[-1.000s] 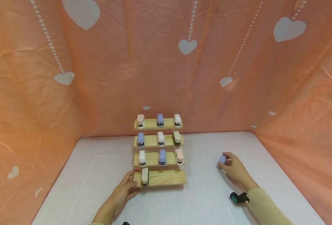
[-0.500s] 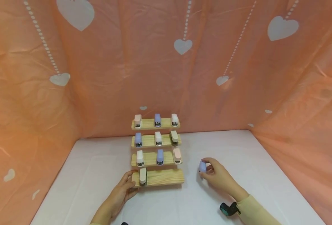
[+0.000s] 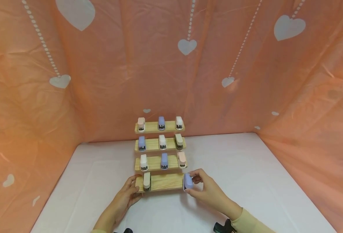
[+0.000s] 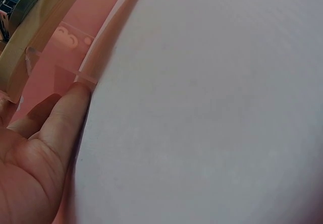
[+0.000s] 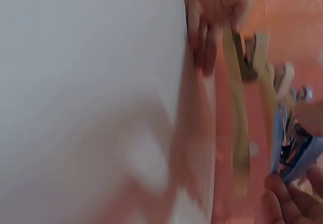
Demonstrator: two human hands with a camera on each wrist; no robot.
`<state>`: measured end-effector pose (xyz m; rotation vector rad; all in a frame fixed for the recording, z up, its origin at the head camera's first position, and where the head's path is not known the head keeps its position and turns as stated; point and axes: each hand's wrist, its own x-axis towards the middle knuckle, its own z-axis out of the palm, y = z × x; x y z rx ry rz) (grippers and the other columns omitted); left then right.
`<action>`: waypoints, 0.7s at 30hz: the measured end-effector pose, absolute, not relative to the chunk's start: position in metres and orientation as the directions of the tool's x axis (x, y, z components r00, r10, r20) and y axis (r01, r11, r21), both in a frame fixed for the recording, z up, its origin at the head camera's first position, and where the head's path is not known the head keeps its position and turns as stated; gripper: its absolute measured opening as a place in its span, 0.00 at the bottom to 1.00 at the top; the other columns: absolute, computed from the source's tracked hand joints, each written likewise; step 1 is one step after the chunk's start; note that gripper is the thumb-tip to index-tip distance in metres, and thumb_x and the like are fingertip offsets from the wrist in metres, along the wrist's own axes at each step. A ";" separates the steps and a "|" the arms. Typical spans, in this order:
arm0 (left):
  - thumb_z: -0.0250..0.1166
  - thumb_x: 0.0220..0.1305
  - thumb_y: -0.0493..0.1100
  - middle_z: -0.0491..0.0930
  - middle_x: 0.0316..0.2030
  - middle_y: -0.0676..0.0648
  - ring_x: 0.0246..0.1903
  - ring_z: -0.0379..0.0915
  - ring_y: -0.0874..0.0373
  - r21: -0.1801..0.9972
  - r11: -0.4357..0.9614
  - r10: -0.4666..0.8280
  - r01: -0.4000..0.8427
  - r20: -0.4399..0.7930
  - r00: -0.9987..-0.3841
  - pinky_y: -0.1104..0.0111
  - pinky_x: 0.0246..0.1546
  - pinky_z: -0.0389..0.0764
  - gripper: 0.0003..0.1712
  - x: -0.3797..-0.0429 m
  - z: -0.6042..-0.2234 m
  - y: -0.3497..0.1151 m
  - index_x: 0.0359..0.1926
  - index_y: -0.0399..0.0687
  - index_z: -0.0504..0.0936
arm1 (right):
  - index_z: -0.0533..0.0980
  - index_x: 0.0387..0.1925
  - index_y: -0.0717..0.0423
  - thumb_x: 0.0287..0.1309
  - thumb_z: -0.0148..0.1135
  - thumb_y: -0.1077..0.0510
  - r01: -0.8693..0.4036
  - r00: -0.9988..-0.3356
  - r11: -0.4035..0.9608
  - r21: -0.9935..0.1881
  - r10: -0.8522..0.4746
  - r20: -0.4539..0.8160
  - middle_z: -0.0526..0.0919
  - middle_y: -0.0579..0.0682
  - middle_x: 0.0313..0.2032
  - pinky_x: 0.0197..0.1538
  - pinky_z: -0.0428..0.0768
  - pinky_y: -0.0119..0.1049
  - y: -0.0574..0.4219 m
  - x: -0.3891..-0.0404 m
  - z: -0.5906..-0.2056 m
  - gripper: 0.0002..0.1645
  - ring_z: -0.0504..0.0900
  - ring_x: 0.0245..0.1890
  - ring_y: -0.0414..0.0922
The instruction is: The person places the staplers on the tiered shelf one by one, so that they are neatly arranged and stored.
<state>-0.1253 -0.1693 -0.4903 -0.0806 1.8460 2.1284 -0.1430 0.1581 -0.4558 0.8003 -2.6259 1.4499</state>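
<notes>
My right hand (image 3: 210,192) pinches a small purple stapler (image 3: 188,181) at the right end of the bottom wooden shelf (image 3: 166,182). In the right wrist view the purple stapler (image 5: 302,158) appears side-on between thumb and fingers, its metal parts showing. My left hand (image 3: 122,201) grips that shelf's left end, thumb at its front edge; in the left wrist view its fingers (image 4: 65,123) reach below the wood. A beige stapler (image 3: 146,181) stands upright near the left thumb.
Three more shelves rise behind, each bearing several things in a row: pink (image 3: 141,124), purple (image 3: 161,123), white (image 3: 162,141) and beige staplers. White cloth covers the table (image 3: 232,161). An orange curtain with hearts (image 3: 159,81) encloses the back and sides.
My right hand has carried the purple stapler leftward across the table to the bottom shelf's right end. The left hand keeps its grip on the shelf. The head view has shifted slightly.
</notes>
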 end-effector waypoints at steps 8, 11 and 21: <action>0.47 0.70 0.38 0.46 0.73 0.33 0.68 0.54 0.37 0.956 -0.125 0.199 -0.266 -0.238 -0.950 0.52 0.63 0.65 0.28 -0.125 -0.491 -0.170 0.70 0.45 0.54 | 0.67 0.46 0.51 0.54 0.72 0.52 -0.463 -0.848 0.391 -0.796 -0.456 0.270 0.78 0.47 0.53 0.49 0.80 0.40 0.123 -0.144 -0.462 0.25 0.79 0.45 0.40; 0.48 0.70 0.38 0.45 0.73 0.32 0.67 0.54 0.37 0.954 -0.127 0.195 -0.272 -0.244 -0.950 0.52 0.63 0.65 0.29 -0.124 -0.491 -0.169 0.70 0.46 0.54 | 0.67 0.45 0.51 0.55 0.71 0.50 -0.428 -0.863 0.406 -0.807 -0.449 0.231 0.78 0.48 0.54 0.50 0.79 0.38 0.113 -0.144 -0.463 0.24 0.78 0.47 0.42; 0.48 0.72 0.40 0.42 0.73 0.32 0.68 0.53 0.37 0.953 -0.142 0.210 -0.269 -0.237 -0.949 0.50 0.64 0.64 0.29 -0.124 -0.492 -0.168 0.71 0.48 0.54 | 0.67 0.42 0.51 0.53 0.72 0.47 -0.375 -0.906 0.475 -0.796 -0.368 0.208 0.79 0.47 0.53 0.50 0.78 0.40 0.092 -0.148 -0.465 0.25 0.77 0.47 0.43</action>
